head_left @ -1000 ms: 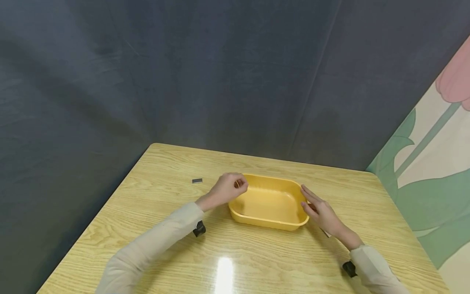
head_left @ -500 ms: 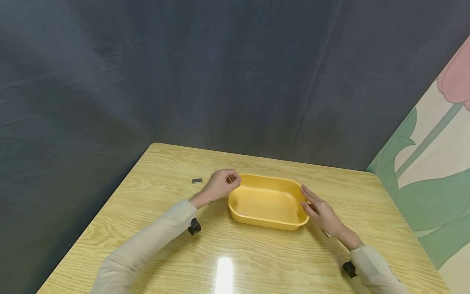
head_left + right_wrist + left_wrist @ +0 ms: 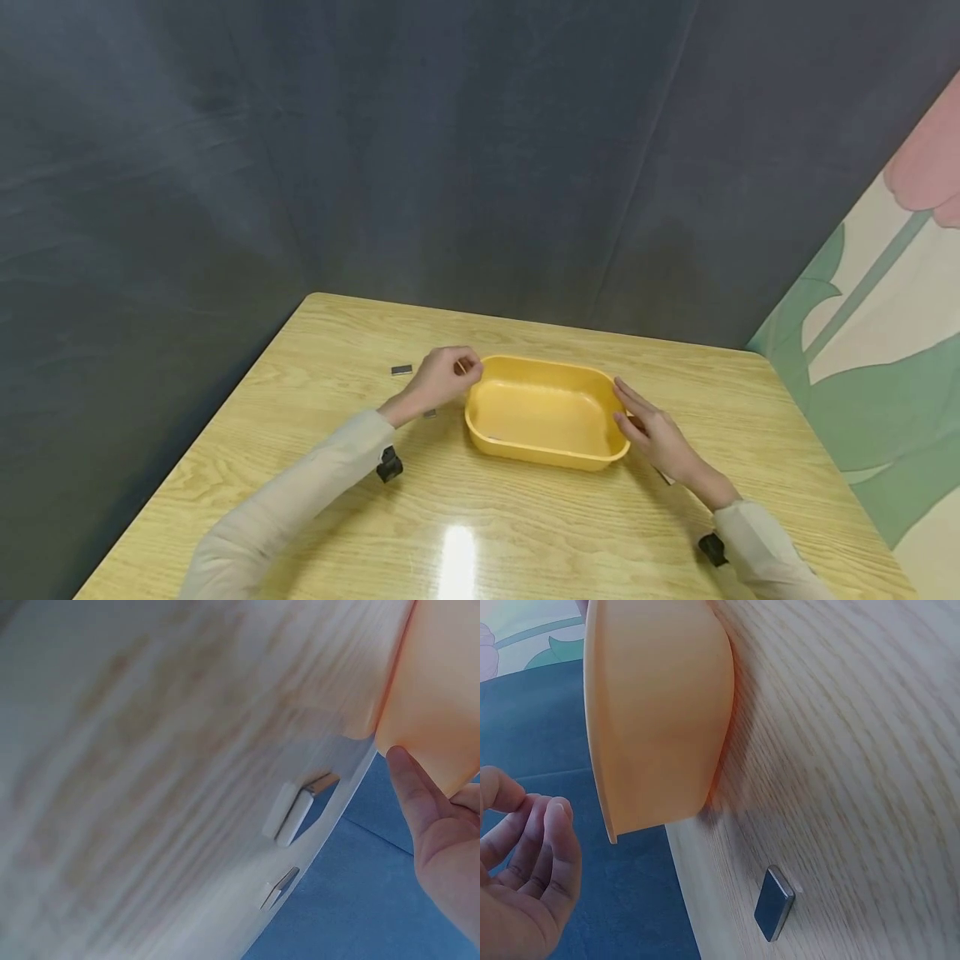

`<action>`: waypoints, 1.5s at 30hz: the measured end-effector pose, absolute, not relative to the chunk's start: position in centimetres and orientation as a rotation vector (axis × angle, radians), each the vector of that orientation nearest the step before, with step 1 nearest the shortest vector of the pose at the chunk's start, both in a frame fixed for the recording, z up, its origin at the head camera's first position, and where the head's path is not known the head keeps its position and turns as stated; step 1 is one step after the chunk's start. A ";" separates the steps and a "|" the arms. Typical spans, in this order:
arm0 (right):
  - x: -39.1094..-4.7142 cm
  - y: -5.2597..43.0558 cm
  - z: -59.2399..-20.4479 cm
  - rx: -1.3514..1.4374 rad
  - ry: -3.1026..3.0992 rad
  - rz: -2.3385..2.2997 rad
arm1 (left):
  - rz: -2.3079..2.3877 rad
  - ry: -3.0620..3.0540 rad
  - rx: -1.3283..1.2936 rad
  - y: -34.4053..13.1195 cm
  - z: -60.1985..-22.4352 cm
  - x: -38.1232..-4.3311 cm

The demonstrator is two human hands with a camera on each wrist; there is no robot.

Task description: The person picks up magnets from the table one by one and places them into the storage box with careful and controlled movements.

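A shallow yellow plastic basin (image 3: 547,454) stands upright on the wooden table. Just off its left rim is my left hand (image 3: 442,375), raised with curled fingers. In the left wrist view, the thumb and fingertips (image 3: 555,810) meet and nothing shows between them. My right hand (image 3: 656,433) rests its extended fingers against the basin's right end. From the right wrist, one fingertip (image 3: 397,754) lies against the outer wall (image 3: 435,690). A small dark rectangular block (image 3: 774,904) with a shiny edge lies on the table near the left hand.
Another dark piece (image 3: 430,413) peeks out by the left wrist, and a dark block (image 3: 402,370) lies farther back. Two small flat blocks (image 3: 296,817) lie near the table edge in the right wrist view. A dark blue curtain (image 3: 480,167) hangs behind the table (image 3: 337,333).
My left hand has moved left, from over the basin's left rim to just outside it, uncovering a dark piece by the wrist. My right hand has stayed at the basin's right end.
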State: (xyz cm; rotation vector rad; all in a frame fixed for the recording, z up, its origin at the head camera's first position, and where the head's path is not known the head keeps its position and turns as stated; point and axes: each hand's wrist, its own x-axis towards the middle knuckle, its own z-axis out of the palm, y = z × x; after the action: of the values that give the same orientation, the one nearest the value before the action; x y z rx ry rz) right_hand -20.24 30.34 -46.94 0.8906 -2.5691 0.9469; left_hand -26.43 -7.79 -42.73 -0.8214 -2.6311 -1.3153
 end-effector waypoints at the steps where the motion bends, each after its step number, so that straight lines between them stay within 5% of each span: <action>1: -20.3 30.3 -47.0 0.891 -2.572 0.946 | -1.314 -2.635 -0.815 -7.9 -42.8 -26.4; 45: -20.3 30.3 -47.1 0.871 -2.575 0.962 | -1.231 -2.665 -0.709 -12.7 -45.1 -27.1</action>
State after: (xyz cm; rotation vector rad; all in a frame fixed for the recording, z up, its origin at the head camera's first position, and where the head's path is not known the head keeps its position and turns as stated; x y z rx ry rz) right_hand -20.26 30.25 -47.08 0.8714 -2.5750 0.9618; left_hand -27.05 -12.72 -45.06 -0.7087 -2.6649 -1.2305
